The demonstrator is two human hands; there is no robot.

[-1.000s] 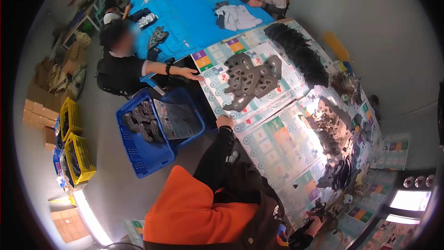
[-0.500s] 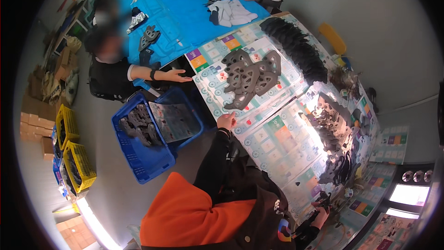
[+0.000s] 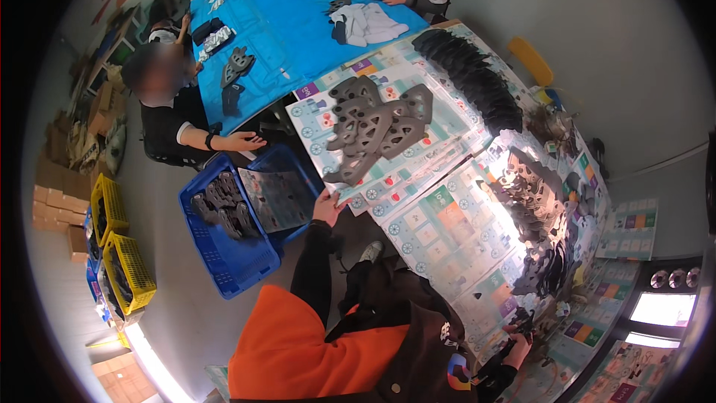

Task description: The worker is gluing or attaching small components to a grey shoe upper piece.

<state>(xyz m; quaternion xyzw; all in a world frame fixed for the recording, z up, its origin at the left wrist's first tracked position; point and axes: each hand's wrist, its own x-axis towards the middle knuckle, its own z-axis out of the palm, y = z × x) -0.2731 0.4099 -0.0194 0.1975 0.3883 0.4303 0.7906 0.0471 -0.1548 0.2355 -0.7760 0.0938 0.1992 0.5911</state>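
Observation:
My left hand pinches the near left corner of a printed sheet that overhangs the table's left edge. On that sheet lies a loose pile of grey, clog-like shoe pieces with cut-out holes. At the lower right, my right hand is closed by the table's near end, on a small dark thing whose kind I cannot make out. A co-worker's open hand reaches toward the sheet from the left, above a blue crate.
More grey pieces and another printed sheet lie in the blue crates. A long row of black pieces and a brightly lit heap line the table's right side. Beyond is a blue-covered table with white cloth. Yellow baskets stand left.
My left hand has moved left and a little nearer, and the printed sheet with the grey pieces has slid left with it. The co-worker's hand has shifted lower and left.

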